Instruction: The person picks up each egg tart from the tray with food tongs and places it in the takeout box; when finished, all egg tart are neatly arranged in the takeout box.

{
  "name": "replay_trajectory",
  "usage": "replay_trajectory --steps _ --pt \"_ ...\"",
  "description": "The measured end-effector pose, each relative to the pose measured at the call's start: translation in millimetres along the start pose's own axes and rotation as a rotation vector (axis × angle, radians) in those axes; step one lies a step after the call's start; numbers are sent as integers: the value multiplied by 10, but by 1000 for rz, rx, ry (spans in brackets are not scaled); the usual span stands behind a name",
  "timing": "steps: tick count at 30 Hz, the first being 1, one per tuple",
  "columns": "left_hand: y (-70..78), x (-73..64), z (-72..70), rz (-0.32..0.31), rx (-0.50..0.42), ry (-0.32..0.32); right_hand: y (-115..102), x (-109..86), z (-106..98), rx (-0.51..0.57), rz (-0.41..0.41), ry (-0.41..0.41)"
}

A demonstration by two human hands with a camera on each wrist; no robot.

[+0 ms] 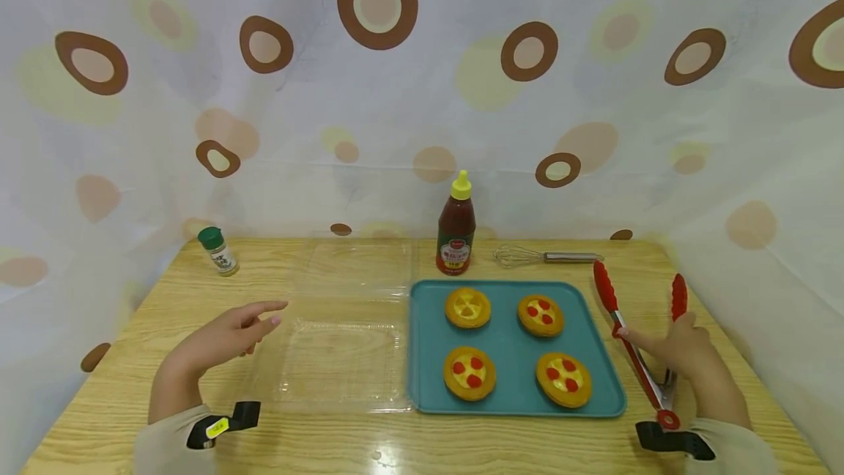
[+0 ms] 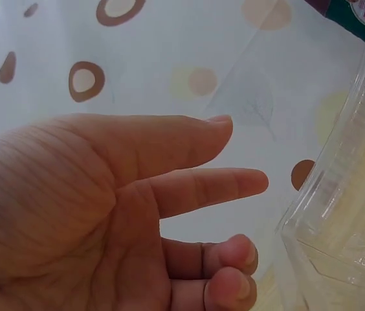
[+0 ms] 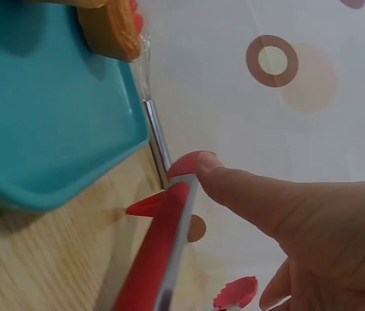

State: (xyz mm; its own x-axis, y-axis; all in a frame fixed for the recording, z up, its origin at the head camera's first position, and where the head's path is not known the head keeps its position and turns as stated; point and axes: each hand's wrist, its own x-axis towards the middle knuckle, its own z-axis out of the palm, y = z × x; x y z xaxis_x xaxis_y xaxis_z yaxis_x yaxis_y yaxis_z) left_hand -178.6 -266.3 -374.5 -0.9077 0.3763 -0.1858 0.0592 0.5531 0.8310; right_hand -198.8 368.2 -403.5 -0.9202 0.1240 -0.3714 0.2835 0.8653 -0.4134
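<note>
My right hand [image 1: 692, 354] is at a pair of red-and-silver tongs [image 1: 636, 361], whose arms stand spread apart to the right of the tray. The thumb [image 3: 216, 170] presses the red grip of one arm, and the fingers bend over the other arm. My left hand [image 1: 227, 332] hovers at the left, holding nothing, its index finger and thumb pointing right and the other fingers loosely bent. Just right of it lies a clear plastic box [image 1: 343, 405] with its lid [image 1: 356, 266] folded back. A teal tray [image 1: 508, 402] beside the box bears several small tarts, one of them [image 1: 469, 374] topped with red pieces.
Behind the tray stands a ketchup bottle [image 1: 456, 233] with a yellow cap. A whisk [image 1: 570, 257] lies to its right along the back edge. At the far left is a green-lidded shaker [image 1: 219, 251]. A patterned curtain [image 1: 422, 94] closes off the back of the wooden table [image 1: 316, 446].
</note>
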Motion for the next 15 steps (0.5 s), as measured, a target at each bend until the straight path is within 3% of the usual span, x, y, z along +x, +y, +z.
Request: replay_trajectory --steps 6,15 --pt "-124 20 -22 -20 -49 -94 6 67 85 15 29 -40" --pt "-317 41 -57 40 -101 -106 30 87 129 -70 23 1"
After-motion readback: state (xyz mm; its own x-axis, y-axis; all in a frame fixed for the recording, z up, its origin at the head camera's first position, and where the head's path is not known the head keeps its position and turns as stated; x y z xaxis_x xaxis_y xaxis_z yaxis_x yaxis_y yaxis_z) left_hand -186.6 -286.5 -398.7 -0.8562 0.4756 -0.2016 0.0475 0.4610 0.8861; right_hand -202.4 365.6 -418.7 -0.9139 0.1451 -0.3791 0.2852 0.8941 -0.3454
